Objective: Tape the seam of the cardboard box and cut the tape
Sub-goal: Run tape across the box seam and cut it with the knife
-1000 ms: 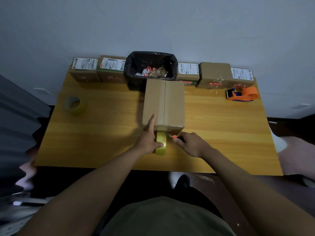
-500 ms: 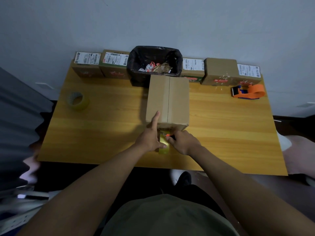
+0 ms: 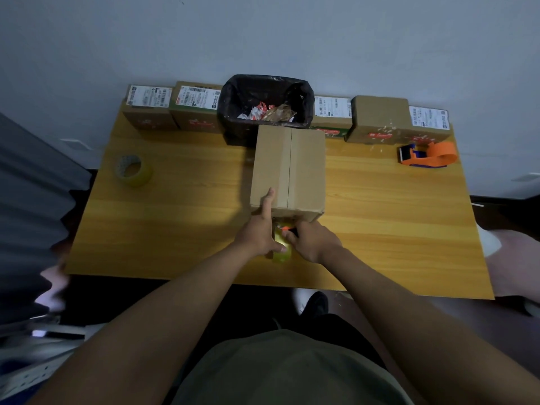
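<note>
Cardboard box (image 3: 287, 168) mid-table, both hands at its near edge, clear wood either side

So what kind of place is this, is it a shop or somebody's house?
Probably a small parcel-packing desk, though I can't tell shop from house. Labelled boxes line the back of the wooden table, a spare tape roll and an orange tape dispenser lie ready, and a bin holds scraps.
</note>
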